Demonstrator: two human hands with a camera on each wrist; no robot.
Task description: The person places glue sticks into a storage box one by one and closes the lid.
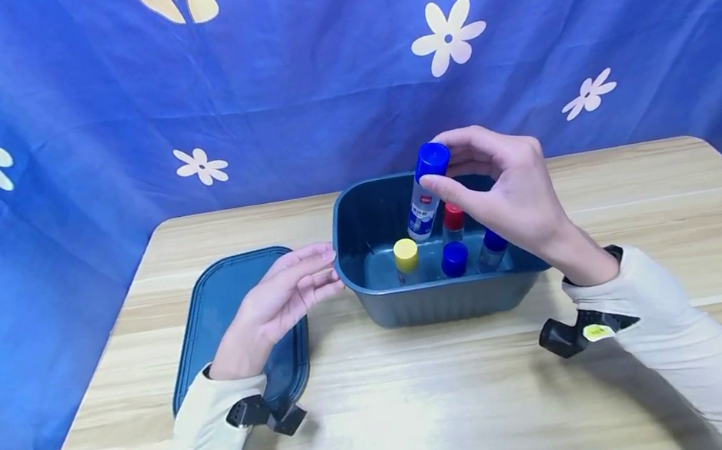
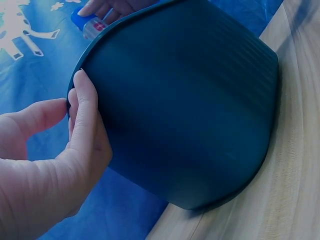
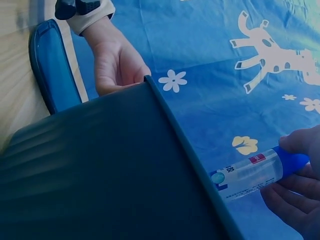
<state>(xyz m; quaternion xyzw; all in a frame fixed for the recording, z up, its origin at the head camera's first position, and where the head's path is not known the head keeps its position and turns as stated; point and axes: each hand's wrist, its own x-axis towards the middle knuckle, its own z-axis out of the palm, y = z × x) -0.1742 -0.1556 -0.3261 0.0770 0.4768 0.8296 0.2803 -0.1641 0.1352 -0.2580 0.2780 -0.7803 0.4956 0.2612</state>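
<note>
My right hand (image 1: 515, 190) pinches a glue stick (image 1: 423, 198) by its blue cap between thumb and fingers. The stick is clear with a printed label and tilts over a dark teal bin (image 1: 443, 302); in the right wrist view its lower end passes behind the rim. At the bin's left end, my left hand (image 1: 287, 294) touches the outer wall by the rim with nearly straight fingers. Inside the bin stand a yellow-capped stick (image 1: 406, 253), a red-capped one (image 1: 453, 219) and two blue-capped sticks, one in the middle (image 1: 455, 260) and another on the right (image 1: 492, 250).
A flat teal lid (image 1: 229, 280) lies on the wooden table (image 1: 416, 403) left of the bin, partly under my left forearm. Behind the table hangs a blue curtain (image 1: 323, 67) with white flowers. The bin stands near the table's back edge.
</note>
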